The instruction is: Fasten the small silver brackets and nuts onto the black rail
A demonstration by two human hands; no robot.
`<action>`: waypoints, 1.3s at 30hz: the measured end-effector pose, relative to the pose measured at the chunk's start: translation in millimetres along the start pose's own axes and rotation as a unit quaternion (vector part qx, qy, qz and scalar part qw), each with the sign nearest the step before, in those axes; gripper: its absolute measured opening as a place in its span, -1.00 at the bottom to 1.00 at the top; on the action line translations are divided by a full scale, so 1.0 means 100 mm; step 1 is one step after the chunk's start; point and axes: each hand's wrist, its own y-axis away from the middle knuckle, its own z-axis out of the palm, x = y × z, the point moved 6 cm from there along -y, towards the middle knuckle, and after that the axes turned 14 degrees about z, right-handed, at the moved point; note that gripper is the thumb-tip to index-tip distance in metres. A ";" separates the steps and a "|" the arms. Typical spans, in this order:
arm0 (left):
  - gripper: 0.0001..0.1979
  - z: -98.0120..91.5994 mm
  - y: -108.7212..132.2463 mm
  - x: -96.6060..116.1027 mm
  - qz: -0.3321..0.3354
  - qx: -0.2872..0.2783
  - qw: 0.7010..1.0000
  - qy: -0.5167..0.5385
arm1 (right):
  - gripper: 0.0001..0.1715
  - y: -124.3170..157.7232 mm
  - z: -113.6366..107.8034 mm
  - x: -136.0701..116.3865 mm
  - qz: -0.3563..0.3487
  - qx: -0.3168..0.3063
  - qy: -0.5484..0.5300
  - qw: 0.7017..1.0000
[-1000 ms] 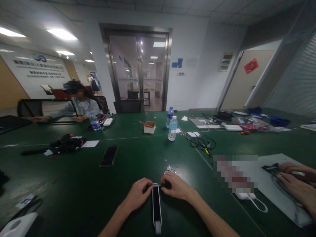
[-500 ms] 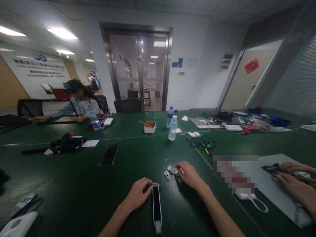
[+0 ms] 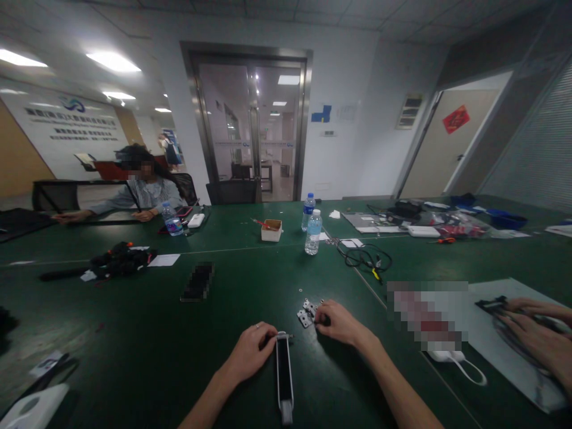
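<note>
A long black bar with a metal end (image 3: 283, 372) lies on the green table (image 3: 134, 333) in front of me, pointing away. My left hand (image 3: 251, 351) rests at its far end, fingers curled and pinched against the tip. My right hand (image 3: 338, 322) sits just right of a small heap of metal hinge-like parts (image 3: 307, 312), fingertips curled and pinched at the heap's edge; what they hold is too small to see.
Two water bottles (image 3: 313, 231) and a small box (image 3: 271, 229) stand mid-table. A black cable (image 3: 364, 257) lies right of centre, a dark phone (image 3: 197, 281) to the left. Another person's hands (image 3: 534, 330) work on a grey mat at right. A person sits at far left.
My right hand left the tip of the bar, moved out to the metal parts, and has now drawn back slightly with fingers pinched. My left hand has stayed put.
</note>
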 end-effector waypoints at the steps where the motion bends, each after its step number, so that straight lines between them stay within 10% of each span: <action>1: -0.78 0.00 0.00 0.00 0.000 0.001 1.000 -0.001 | -0.87 -0.01 0.02 0.00 0.000 -0.003 0.003 1.000; 39: -0.78 -0.01 -0.01 0.01 0.006 0.011 1.000 -0.011 | -0.92 0.15 0.21 -0.63 -0.085 0.000 -0.064 0.994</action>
